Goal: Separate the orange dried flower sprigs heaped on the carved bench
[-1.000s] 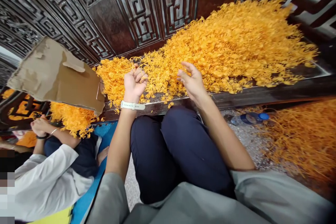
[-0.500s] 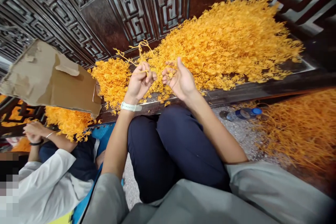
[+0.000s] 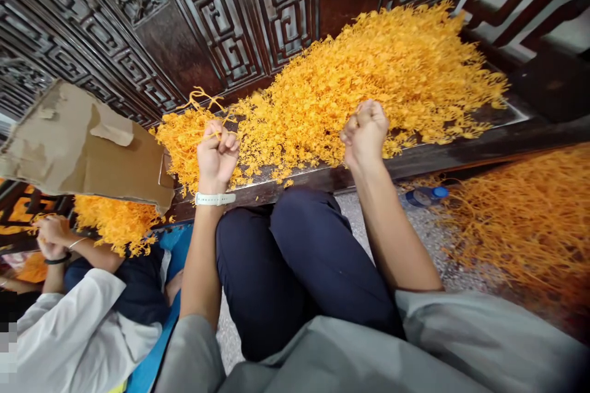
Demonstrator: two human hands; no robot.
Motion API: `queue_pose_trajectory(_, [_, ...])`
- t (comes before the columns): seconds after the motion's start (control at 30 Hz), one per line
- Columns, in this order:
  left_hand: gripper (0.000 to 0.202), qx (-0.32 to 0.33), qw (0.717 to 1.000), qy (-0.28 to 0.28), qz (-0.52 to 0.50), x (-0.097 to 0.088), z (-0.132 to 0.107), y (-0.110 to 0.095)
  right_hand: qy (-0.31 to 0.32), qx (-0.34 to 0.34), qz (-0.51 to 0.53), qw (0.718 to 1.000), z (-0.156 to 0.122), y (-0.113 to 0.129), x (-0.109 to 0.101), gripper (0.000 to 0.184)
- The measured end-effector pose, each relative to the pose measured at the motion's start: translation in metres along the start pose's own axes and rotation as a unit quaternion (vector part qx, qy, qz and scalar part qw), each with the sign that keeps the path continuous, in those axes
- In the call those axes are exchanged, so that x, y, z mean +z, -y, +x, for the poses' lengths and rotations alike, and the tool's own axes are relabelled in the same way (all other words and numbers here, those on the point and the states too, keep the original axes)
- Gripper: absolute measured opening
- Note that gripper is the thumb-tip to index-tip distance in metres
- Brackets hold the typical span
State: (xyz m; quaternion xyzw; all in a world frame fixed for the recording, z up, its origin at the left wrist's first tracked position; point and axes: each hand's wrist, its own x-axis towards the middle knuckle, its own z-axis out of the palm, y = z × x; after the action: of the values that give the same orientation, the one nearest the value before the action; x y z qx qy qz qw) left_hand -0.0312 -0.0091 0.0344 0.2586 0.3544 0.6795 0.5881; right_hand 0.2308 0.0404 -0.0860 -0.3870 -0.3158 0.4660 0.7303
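My left hand [image 3: 218, 153], with a pale watch strap [image 3: 214, 199] at its wrist, is closed around thin orange branching strands [image 3: 203, 96]. The strands stick up past my fingers, in front of a smaller orange heap. To the right, my right hand [image 3: 367, 132] is curled, its back partly toward me, at the front edge of a large pile of orange branching pieces [image 3: 382, 67]. Whatever its fingers hold, if anything, is hidden. Both the pile and the heap lie along a dark wooden bench [image 3: 322, 179].
At left a torn cardboard box flap [image 3: 83, 147] stands beside more orange pieces [image 3: 115, 221]. A co-worker's hands [image 3: 53, 236] are beyond it. A bottle with a blue cap [image 3: 426, 196] lies on the floor near a heap of orange stems [image 3: 530, 221]. Carved dark panels [image 3: 230, 12] rise behind.
My hands have moved apart from their close position: the left went left with the strands, the right went right to the large pile and its fingers curled. The view shifted slightly.
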Motion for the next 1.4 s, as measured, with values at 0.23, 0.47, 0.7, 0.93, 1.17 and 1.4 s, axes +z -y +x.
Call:
queue_pose_trajectory(0.23, [0.026, -0.048, 0.998, 0.029, -0.013, 0.000, -0.004, 0.002, 0.197, -0.118, -0.335, 0.914, -0.006, 0.013, 0.029, 0.088])
queue_pose_trajectory(0.47, [0.022, -0.069, 0.992, 0.097, 0.031, -0.006, -0.006, -0.001, 0.337, 0.003, -0.156, 0.928, -0.032, 0.013, 0.039, 0.069])
queue_pose_trajectory(0.7, [0.025, -0.056, 0.998, 0.009, 0.004, -0.025, 0.005, 0.002, 0.301, -0.069, 0.059, 0.949, -0.048, 0.056, 0.038, 0.033])
queue_pose_trajectory(0.93, [0.025, -0.077, 0.996, 0.051, -0.014, -0.041, 0.004, 0.003, 0.434, -0.143, 0.251, 0.853, -0.028, 0.097, -0.011, 0.023])
queue_pose_trajectory(1.17, [0.016, -0.136, 0.964, 0.185, 0.133, -0.025, -0.011, 0.002, 0.225, 0.268, 0.036, 0.936, -0.053, 0.035, 0.035, 0.049])
queue_pose_trajectory(1.4, [0.022, -0.208, 0.920, 0.255, 0.215, -0.029, -0.011, 0.012, 0.468, 0.124, -0.090, 0.870, -0.076, 0.039, 0.051, 0.041])
